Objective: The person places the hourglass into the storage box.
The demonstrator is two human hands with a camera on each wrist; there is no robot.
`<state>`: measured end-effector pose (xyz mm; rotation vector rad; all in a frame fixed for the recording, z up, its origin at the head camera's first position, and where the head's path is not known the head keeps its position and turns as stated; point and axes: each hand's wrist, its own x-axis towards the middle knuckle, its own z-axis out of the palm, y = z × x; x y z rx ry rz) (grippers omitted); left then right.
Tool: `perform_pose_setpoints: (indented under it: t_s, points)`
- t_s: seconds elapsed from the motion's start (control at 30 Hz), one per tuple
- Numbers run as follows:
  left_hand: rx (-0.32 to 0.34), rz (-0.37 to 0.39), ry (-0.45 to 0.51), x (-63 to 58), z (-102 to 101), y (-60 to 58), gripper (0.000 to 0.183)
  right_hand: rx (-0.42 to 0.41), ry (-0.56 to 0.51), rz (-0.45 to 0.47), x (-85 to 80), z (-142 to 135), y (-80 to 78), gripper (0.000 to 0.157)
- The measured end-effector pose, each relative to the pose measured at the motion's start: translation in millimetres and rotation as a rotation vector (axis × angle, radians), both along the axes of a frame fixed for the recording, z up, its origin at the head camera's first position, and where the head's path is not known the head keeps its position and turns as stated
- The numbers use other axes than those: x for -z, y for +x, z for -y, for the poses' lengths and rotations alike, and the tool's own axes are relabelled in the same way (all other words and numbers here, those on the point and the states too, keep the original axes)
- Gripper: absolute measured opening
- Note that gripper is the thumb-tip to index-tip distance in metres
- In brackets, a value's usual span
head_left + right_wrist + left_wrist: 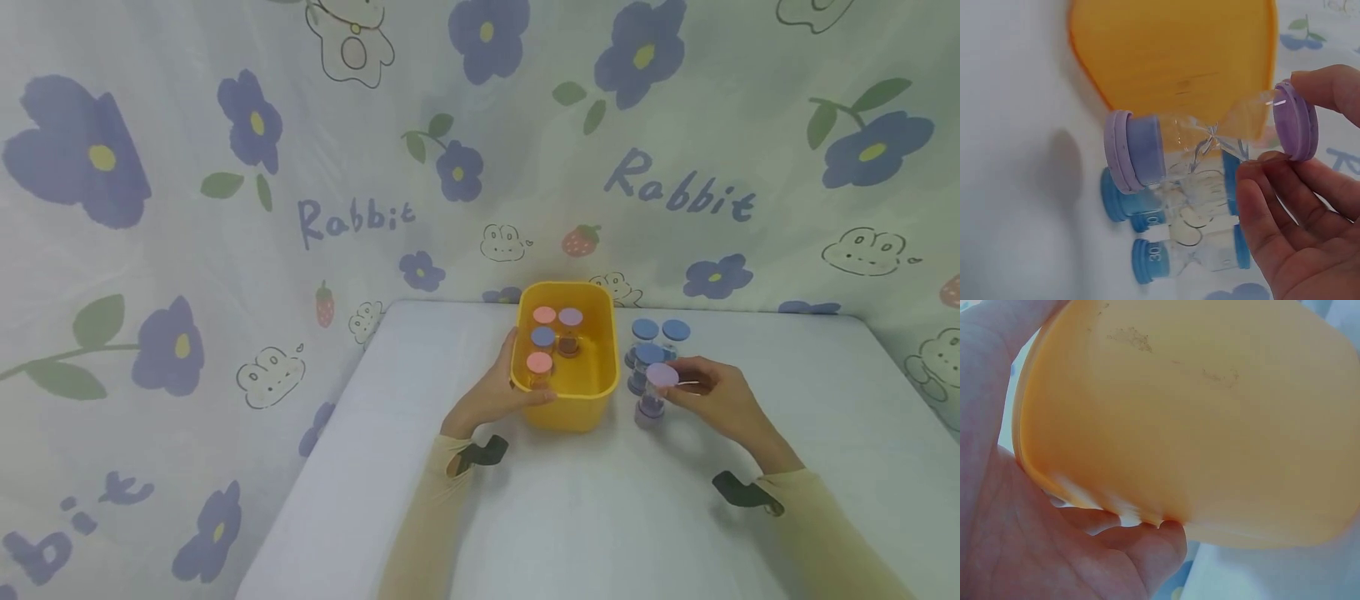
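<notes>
My left hand (491,393) grips a yellow plastic bin (566,412) at its near left corner, with the thumb over the rim and fingers along the side. In the left wrist view, the bin's smooth wall (1210,444) fills most of the picture. Right of the bin, my right hand (717,398) pinches a purple-capped sand timer (651,406) by its top cap. The right wrist view shows thumb and fingertips on that purple cap (1300,122), with purple sand in the far bulb. Three blue-capped sand timers (645,329) stand just behind the purple one.
Inside the bin, several sand timers stand along the left and far side, among them pink-capped (539,362), blue-capped (543,337) and purple-capped (571,317) ones. A white table (570,517) lies beneath, with a flower-print curtain (525,167) behind.
</notes>
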<state>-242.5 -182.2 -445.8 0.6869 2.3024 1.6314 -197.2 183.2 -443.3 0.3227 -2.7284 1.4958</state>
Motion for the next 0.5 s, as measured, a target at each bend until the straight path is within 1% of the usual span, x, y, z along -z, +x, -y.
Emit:
perform_pose_setpoints:
  t_s: [0.2, 0.5]
  points:
    - [0.0, -0.015, -0.005, -0.9, 0, -0.9, 0.119, 0.016, 0.019, -0.022, -18.6, -1, 0.0, 0.05]
    - [-0.007, -0.006, 0.007, -0.1, 0, -0.7, 0.118, 0.03, 0.052, -0.089, -45.8, -1, -8.3, 0.049]
